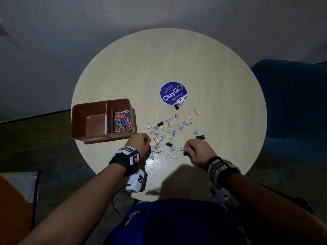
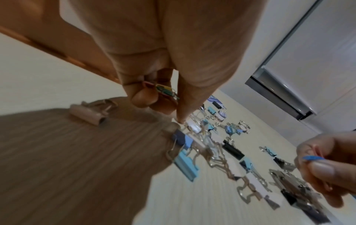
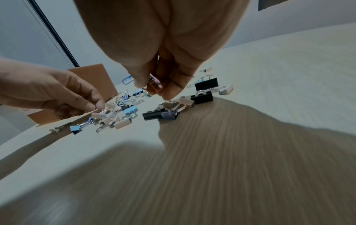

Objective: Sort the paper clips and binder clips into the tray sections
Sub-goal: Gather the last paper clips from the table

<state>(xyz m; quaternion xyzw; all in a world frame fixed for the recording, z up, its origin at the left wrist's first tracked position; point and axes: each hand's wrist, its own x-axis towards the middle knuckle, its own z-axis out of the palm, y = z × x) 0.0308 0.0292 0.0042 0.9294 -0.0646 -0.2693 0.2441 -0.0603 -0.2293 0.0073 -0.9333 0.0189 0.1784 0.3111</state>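
A person sits at a round pale table (image 1: 203, 71), seen from above. A brown tray (image 1: 85, 110) with two sections stands at the table's left edge. Its right section holds a heap of coloured paper clips (image 1: 123, 122); its left section looks bare. Binder clips (image 1: 169, 131) in black, blue, pink and lilac lie scattered on the table to the right of the tray, between and beyond the two hands.

The left hand (image 1: 140, 145) is curled, its fingers closed round a small bunch of paper clips (image 2: 163, 89), one fingertip touching down among the binder clips. The right hand (image 1: 199, 150) is also curled and pinches coloured paper clips, a blue one (image 2: 313, 158) poking out towards the left.

The tray lies forward and to the left of both hands. The left hand is just beside its near right corner, clearly nearer than the right hand, which would have to cross over the scattered clips. The paper-clip section is the one closer to the hands.
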